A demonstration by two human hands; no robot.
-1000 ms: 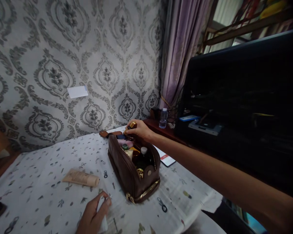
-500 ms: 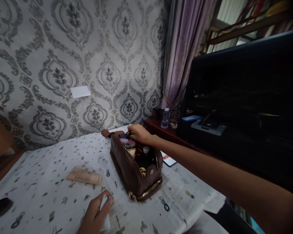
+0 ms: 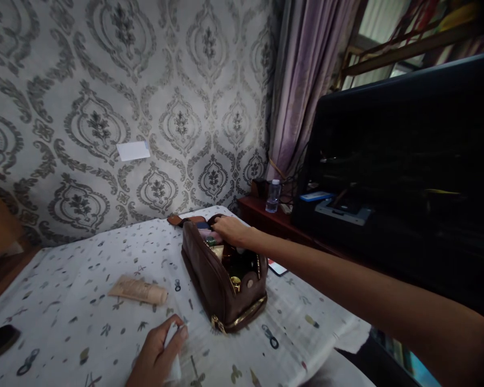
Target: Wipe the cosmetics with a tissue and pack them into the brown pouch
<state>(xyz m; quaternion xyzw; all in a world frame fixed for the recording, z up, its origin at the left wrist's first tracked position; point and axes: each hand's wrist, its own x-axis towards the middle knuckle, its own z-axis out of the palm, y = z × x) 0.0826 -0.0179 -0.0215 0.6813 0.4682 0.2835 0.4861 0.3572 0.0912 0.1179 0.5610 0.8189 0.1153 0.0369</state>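
Observation:
A brown toiletry bag (image 3: 207,279) with a gold zipper sits unzipped on the patterned cloth. Inside it are a cream-coloured tube (image 3: 216,251), a pinkish item (image 3: 208,235) and a gold-coloured item (image 3: 236,283). My right hand (image 3: 232,231) reaches over the bag's far end, its fingers drawn together at the opening. What they hold, if anything, is hidden. At the bottom, my left hand (image 3: 159,346) is closed around a slim white object (image 3: 174,368) whose kind I cannot make out. A beige squeeze tube (image 3: 139,290) lies left of the bag, apart from both hands.
A dark oval object (image 3: 0,341) lies at the cloth's left side. Beyond the bag's right side a phone (image 3: 277,267) partly shows. A clear bottle (image 3: 273,196) stands on a reddish-brown surface beside a large black panel (image 3: 395,145). Patterned wallpaper rises behind.
My right hand has shifted slightly toward me and down, from the bag's far rim to its opening, covering a white cap inside. My left hand has hardly moved.

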